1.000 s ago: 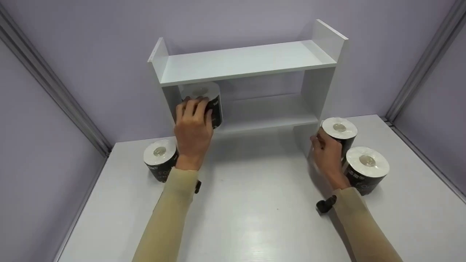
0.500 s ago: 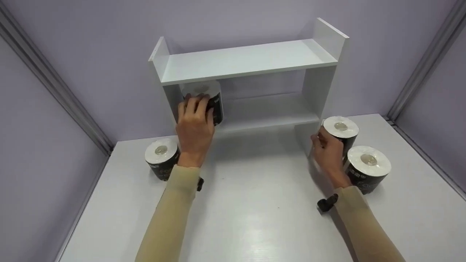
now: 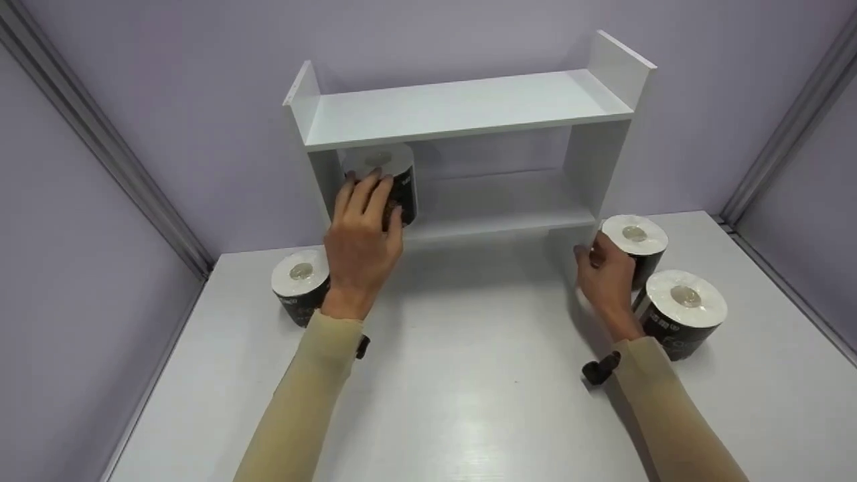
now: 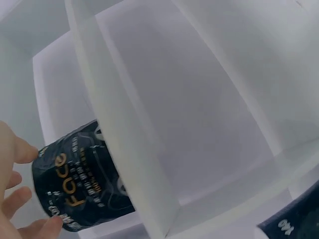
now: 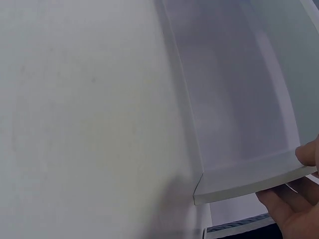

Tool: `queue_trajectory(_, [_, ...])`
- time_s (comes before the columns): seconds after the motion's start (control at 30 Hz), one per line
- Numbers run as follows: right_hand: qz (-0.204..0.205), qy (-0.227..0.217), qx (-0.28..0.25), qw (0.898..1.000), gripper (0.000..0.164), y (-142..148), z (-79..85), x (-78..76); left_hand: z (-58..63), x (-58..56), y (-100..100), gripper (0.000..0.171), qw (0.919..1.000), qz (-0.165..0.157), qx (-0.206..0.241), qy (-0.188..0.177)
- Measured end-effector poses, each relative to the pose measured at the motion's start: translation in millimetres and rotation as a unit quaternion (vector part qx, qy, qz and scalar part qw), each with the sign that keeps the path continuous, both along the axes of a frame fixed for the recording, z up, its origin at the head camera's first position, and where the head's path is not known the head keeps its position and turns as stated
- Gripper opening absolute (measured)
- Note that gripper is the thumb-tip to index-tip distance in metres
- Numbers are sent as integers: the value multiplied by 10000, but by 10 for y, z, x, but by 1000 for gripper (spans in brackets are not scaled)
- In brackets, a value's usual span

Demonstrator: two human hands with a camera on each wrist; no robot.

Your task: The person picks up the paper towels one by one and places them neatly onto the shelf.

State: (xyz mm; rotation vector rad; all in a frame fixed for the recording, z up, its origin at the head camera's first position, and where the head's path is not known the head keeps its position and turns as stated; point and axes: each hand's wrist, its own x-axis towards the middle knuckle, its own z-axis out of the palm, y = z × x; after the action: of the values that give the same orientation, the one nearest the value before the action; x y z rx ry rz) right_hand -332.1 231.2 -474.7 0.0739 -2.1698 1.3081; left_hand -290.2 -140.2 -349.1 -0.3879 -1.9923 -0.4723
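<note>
A cylindrical white paper roll in a black printed wrapper (image 4: 79, 181) stands upright at the nine o'clock end of the lower compartment in a white rectangular shelf unit (image 3: 469, 107). The left hand (image 3: 361, 227) touches it with fingers spread, while the right hand (image 3: 608, 274) pinches the unit's side panel at four o'clock. On the smooth white table (image 3: 455, 375), one similar roll (image 3: 301, 284) stands at eight o'clock from the shelf, two wrapped rolls (image 3: 681, 311) at four.
</note>
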Motion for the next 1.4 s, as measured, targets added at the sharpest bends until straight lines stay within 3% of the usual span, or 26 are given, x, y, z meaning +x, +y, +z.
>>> queue_trajectory(0.17, [-110, 139, 78, 9998, 19, 19, 11, -16, 39, 137, -68, 38, 9999, -111, -84, -38])
queue_trajectory(0.43, [-28, -19, 163, 9999, 18, 50, 45, -2, 75, 396, -280, 36, 9995, -283, -125, -93])
queue_trajectory(0.73, [-80, 59, 389, 9992, 7, 46, 30, -19, -102, 629, -678, 38, 9988, -312, -48, -387])
queue_trajectory(0.87, [-106, -15, 408, 9991, 8, 72, 50, 4, -200, 680, -805, 38, 9975, -303, -123, -628])
queue_trajectory(1.07, [-109, 89, 481, 9987, 11, 97, 67, 28, -306, 694, -860, 38, 9972, -300, -64, -686])
queue_trajectory(1.23, [-72, 105, 429, 9990, 6, 92, 57, 33, -350, 712, -871, 40, 9971, -296, -36, -704])
queue_trajectory(1.4, [-18, 108, 433, 9990, 14, 90, 71, 24, -378, 718, -883, 42, 9968, -348, 84, -708])
